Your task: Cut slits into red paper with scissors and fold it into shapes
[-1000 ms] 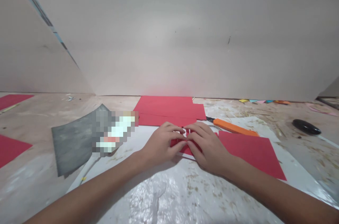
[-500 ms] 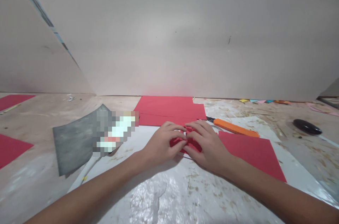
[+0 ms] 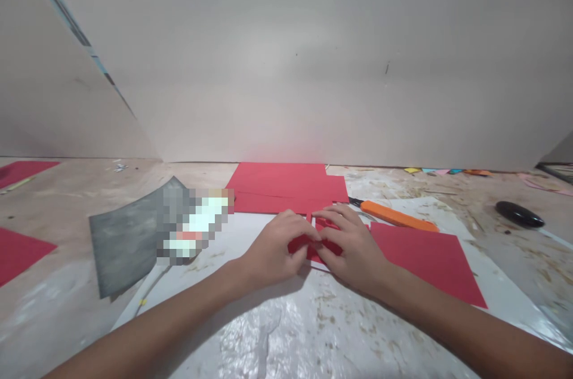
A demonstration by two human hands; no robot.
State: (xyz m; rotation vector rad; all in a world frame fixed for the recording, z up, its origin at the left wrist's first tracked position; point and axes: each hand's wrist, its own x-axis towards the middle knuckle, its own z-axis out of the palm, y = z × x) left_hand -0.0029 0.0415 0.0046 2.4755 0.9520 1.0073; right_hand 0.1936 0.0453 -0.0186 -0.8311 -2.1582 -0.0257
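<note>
"A pale grey wall (image 3: 286,80) filled the back of my view, and below it I had a stained table (image 3: 80,188) with a white sheet (image 3: 250,337) spread over its near part."

"How did the grip look from your end?"

"On my feed the left hand (image 3: 274,249) was curled, thumb set a little apart from the forefinger. The right hand (image 3: 357,252) arched opposite, fingers bent and spread. Their fingertips met, or nearly met, at the cut red paper (image 3: 332,247)."

"Did either have hold of it?"

"I couldn't tell. The paper lay at and under the fingertips, mid-view over the white sheet, partly hidden, so I couldn't say pinched or just pressed."

"And around it?"

"A large red sheet (image 3: 280,185) lay just beyond, towards the wall. A second red sheet (image 3: 425,262) lay beside the right hand, with an orange cutter (image 3: 398,216) at its far edge. I had a grey sheet (image 3: 125,242) off to the left, partly behind a pixelated patch, 2 red pieces (image 3: 22,253) at the left border and a glossy black oval object (image 3: 519,214) far right."
</note>
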